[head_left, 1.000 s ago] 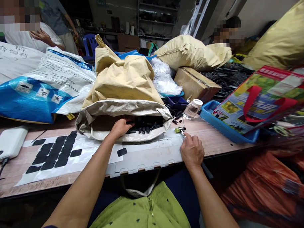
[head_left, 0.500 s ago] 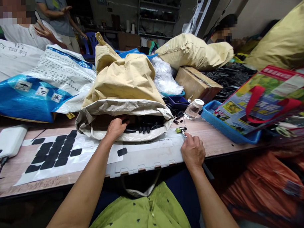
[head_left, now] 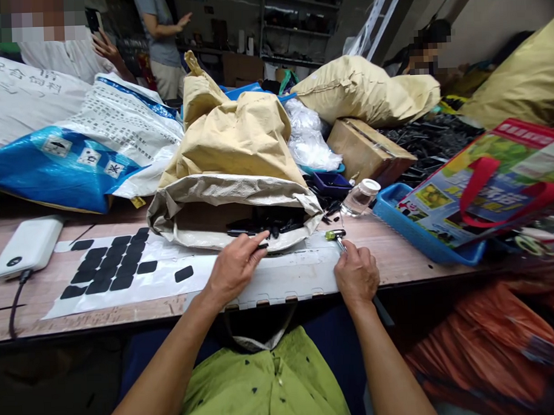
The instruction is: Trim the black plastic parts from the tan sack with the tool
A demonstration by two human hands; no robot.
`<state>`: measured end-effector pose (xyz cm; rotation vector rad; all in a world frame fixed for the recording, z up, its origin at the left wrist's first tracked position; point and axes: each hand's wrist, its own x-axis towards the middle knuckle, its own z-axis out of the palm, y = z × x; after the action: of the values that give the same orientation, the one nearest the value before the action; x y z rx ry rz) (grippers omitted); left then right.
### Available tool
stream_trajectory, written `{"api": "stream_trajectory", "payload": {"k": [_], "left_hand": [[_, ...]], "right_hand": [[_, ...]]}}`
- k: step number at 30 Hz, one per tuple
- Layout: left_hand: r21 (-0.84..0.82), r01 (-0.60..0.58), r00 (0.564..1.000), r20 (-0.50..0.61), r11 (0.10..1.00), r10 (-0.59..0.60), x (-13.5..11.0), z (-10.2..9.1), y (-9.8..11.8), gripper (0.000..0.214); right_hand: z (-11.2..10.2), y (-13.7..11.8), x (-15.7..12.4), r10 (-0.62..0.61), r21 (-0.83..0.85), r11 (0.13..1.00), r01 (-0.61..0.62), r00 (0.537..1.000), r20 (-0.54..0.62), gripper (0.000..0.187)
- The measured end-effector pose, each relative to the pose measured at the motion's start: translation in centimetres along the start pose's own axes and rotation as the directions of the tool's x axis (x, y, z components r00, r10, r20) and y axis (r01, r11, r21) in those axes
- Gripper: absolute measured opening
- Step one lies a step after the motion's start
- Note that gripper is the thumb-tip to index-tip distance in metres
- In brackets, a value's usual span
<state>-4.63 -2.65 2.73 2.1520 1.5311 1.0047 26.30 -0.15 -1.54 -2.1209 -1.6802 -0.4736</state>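
My left hand (head_left: 236, 264) lies just outside the mouth of a tan paper sack (head_left: 238, 148), fingers pinched together on a small black part (head_left: 262, 246). More black parts (head_left: 272, 221) fill the sack's opening. My right hand (head_left: 356, 274) is a fist around a thin tool; its metal shaft ends in a green-yellow tip (head_left: 332, 234) pointing at the sack, and its dark handle sticks out below the table edge. Both hands rest on a white plastic sheet (head_left: 283, 277) at the front of the wooden table (head_left: 396, 252).
A backing sheet with several black pads (head_left: 109, 265) and a white power bank (head_left: 28, 246) lie at the left. A small glass jar (head_left: 361, 197), a blue tray (head_left: 395, 218), a printed shopping bag (head_left: 489, 176), a cardboard box (head_left: 366, 150) and sacks crowd the back. Other people are beyond the table.
My left hand has come out of the sack's mouth towards me, now pinched at the opening. The right hand has kept its grip on the tool. The view has shifted slightly.
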Motion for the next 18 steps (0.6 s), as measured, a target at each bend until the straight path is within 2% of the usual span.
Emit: {"api": "stream_trajectory", "payload": {"k": [3,6,10,12,15,18], "left_hand": [[-0.015,-0.013,0.991,0.134,1.0,0.015,-1.1,1.8,-0.2,0.042],[-0.018,0.019,0.984,0.175,1.0,-0.016,-1.5,2.8,-0.7,0.034],[-0.068,-0.014,0.989,0.145,0.998,0.024,-2.3,2.6,-1.1,0.041],[-0.071,-0.009,0.996,0.083,0.997,0.015,-3.0,2.3,-1.5,0.042],[-0.026,0.048,0.999,-0.01,0.998,-0.048,-3.7,2.1,-1.9,0.028],[0.017,0.07,0.997,0.01,0.997,-0.07,-3.6,2.2,-1.7,0.018]], "right_hand": [[0.0,-0.1,0.0,0.008,-0.003,1.0,-0.008,1.0,0.01,0.031],[-0.4,-0.3,0.1,0.024,0.001,1.0,-0.024,0.999,0.042,0.033],[-1.5,0.0,0.4,0.104,0.054,0.992,-0.115,0.98,0.172,0.037],[-2.2,0.3,0.6,0.159,0.068,0.981,-0.18,0.957,0.245,0.037],[-2.9,0.8,0.8,0.19,0.072,0.971,-0.227,0.921,0.341,0.03],[-3.4,1.2,0.4,0.231,0.144,0.946,-0.291,0.914,0.334,0.029]]}}
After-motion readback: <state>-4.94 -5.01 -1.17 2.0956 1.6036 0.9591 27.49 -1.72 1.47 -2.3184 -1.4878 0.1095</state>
